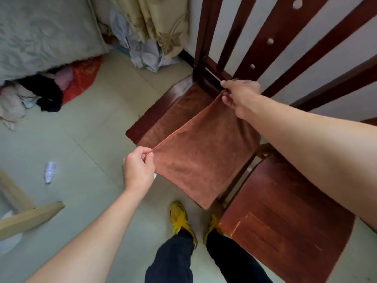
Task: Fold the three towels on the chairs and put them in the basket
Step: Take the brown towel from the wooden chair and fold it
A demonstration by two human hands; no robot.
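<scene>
Left hand (pixel 138 170) pinches the towel (pixel 204 152) at its near corner, grip tight on the hem. Right hand (pixel 240 97) pinches the far corner, by the chair (pixel 146 123) back. The edge between them runs taut above the seat, and the low corner hangs past the seat front. Tiled floor (pixel 91 129) spreads left.

text: none readable | labels: none | crumpled wrapper (pixel 50 171) on floor (pixel 91 139): print too blurred

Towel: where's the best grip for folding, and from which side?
Probably take the towel by the two corners of its stitched edge, from above. The left hand pinches the near corner, the right hand the far one by the chair back; the edge runs taut and the cloth below hangs smooth.
</scene>
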